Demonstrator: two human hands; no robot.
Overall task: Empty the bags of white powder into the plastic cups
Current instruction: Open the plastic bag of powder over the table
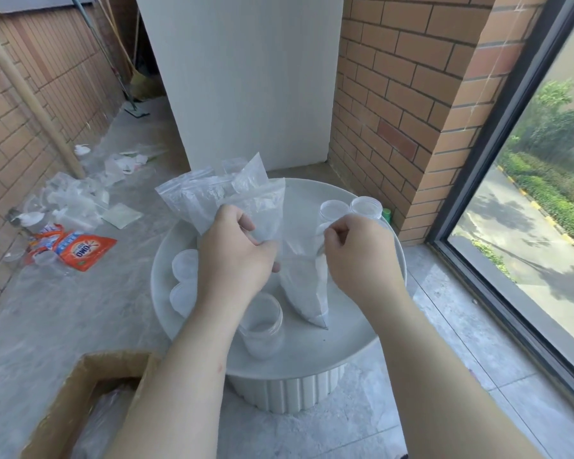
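Observation:
A clear bag of white powder (304,293) hangs tilted over the round white table (352,346), its lowest corner touching the tabletop. My left hand (237,256) grips the bunched tops of several clear zip bags (212,197). My right hand (358,256) pinches the powder bag's right edge. An open clear plastic cup (262,326) stands just left of the bag's tip. More cups sit at the table's left (183,276) and back right (348,208).
A cardboard box (80,402) stands open at lower left. Empty bags, containers and an orange detergent pouch (80,250) litter the floor to the left. A white pillar (246,77) and a brick wall rise behind; a window (544,193) is on the right.

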